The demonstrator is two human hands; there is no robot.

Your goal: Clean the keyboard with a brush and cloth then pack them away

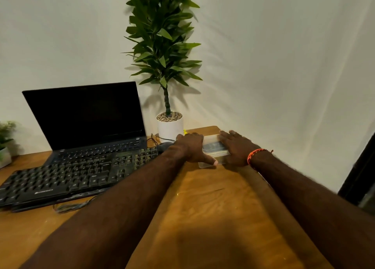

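Fingers of both hands lay curved over a translucent plastic box (214, 148) at the far right of the wooden desk (203, 207), the left hand (190, 148) gripping its left side, the right hand (236, 149) its right. Left of them, the black keyboard (67, 175) sat angled before an open laptop (89, 118). Something dark and blurred showed inside the box.
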